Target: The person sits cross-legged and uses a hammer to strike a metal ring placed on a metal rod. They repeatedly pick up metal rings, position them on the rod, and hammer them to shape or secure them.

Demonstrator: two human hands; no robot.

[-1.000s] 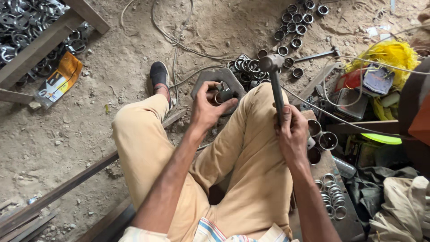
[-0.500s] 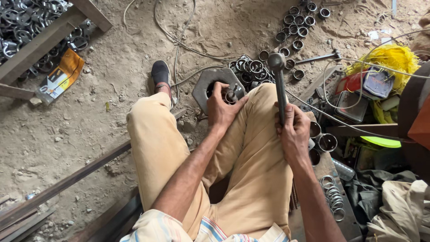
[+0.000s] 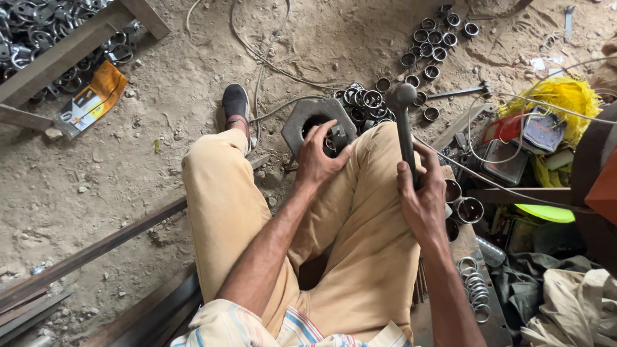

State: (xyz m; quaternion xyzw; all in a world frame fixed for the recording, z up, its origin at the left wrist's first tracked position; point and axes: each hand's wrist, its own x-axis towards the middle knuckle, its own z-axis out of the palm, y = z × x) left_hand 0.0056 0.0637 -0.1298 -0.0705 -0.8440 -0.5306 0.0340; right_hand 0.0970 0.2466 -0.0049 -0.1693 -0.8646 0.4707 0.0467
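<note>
Sandy floor: left hand (image 3: 319, 160) fingers rest on steel plate (image 3: 310, 123).

Your left hand (image 3: 319, 157) reaches forward between your knees, fingers spread and curled down. Your right hand (image 3: 421, 199) is fisted, thumb up, forearm angled in from lower right.

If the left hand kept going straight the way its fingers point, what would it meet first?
The left hand already rests on the dark metal block; its fingers point up-frame, so further on it would probably reach the pile of metal rings, though depth is unclear.
</note>
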